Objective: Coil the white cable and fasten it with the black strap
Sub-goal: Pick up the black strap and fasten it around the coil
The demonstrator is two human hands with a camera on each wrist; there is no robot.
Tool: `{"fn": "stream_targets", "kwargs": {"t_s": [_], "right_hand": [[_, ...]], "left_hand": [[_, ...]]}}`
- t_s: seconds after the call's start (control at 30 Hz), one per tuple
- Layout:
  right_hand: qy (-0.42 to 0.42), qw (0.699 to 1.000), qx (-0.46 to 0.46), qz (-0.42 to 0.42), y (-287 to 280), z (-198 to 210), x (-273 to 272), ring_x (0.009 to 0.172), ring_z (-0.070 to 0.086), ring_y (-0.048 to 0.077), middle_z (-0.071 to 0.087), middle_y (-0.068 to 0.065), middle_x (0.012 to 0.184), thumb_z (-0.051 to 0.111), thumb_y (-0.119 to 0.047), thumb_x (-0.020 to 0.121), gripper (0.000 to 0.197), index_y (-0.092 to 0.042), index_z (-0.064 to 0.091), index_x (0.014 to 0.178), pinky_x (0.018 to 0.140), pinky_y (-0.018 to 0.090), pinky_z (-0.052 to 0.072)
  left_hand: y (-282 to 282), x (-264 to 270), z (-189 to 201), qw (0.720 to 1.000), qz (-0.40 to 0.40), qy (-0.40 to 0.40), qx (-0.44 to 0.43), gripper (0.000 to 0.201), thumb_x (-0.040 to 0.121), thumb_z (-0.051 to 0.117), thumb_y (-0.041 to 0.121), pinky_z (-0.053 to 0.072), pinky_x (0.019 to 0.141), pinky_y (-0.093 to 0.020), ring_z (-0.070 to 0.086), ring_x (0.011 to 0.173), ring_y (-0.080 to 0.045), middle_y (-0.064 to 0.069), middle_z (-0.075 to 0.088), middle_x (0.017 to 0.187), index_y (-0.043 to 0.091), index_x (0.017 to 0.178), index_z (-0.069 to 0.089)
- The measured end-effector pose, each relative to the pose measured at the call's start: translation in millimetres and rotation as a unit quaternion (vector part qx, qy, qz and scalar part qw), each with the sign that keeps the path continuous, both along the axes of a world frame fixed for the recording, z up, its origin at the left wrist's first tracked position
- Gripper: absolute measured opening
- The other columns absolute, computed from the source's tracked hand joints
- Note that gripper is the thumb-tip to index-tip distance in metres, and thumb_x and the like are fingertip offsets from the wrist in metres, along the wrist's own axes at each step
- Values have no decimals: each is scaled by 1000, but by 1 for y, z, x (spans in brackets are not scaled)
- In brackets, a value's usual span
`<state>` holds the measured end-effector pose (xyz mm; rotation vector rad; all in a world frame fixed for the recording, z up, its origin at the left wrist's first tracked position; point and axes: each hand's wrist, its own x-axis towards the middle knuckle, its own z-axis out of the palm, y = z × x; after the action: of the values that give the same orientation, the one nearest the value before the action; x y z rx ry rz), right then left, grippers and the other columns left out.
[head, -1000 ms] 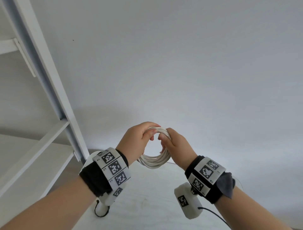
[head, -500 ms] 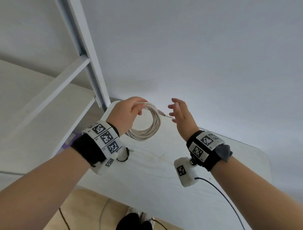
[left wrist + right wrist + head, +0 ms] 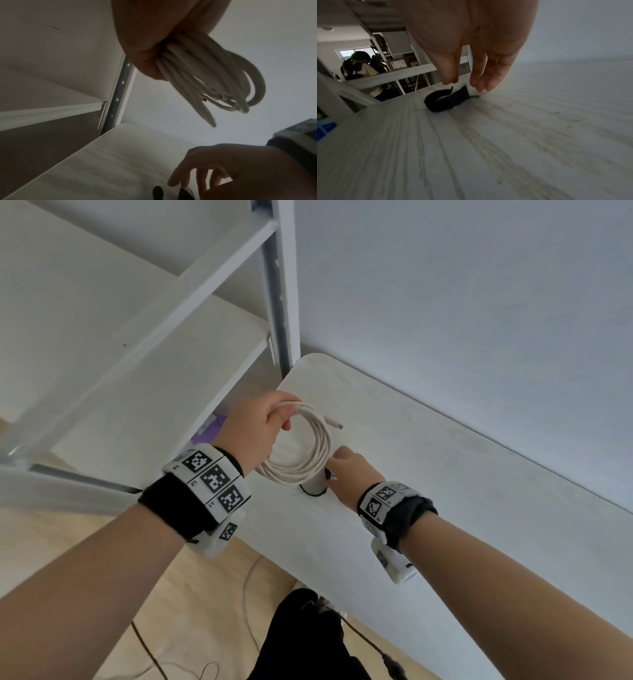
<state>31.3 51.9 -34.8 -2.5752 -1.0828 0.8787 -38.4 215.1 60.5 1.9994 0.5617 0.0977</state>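
Right hand (image 3: 471, 44) has let go of the white cable (image 3: 301, 450) and dropped to the desk (image 3: 445, 474); fingers (image 3: 489, 79) hang straight and spread, holding nothing, tips just above the black strap (image 3: 443, 100). Strap lies curled on the desk, below the coil. Left hand (image 3: 253, 429) alone now grips the finished coil above the desk, plug end sticking out away from the strap. Coiling looks done; strap pickup judged next

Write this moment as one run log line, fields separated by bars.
left hand: holds coiled white cable | right hand: open above black strap | strap: on table, not gripped | fastening: not done
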Motion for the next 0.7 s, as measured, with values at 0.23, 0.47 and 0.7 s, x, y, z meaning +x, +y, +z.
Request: {"fn": "stream_targets", "kwargs": {"t_s": [0.23,0.47,0.7], "right_hand": [[3,997,-14,-80,21,-10,-1,83,54,33,45,14,111,48,-16,87,19,-9,47,105,73,38,47],[11,991,4,-133,8,-7,5,81,56,33,47,13,112,49,-6,84,25,-13,48,107,68,36,46],[-139,987,-20,-78,2,-8,-4,110,40,28,45,4,124,43,-27,90,24,-16,59,106,94,39,34]], "left_hand": [[8,-16,-9,1000,7,18,-9,19,95,47,27,38,38,-15,41,37,-1,6,54,71,24,108,60],[14,-24,-9,999,19,15,-29,17,95,48,26,37,37,-18,38,38,-4,6,55,71,25,104,61],[13,-25,-9,999,1,19,-33,18,95,47,25,37,36,-16,39,38,-4,5,55,71,22,106,61]]}}
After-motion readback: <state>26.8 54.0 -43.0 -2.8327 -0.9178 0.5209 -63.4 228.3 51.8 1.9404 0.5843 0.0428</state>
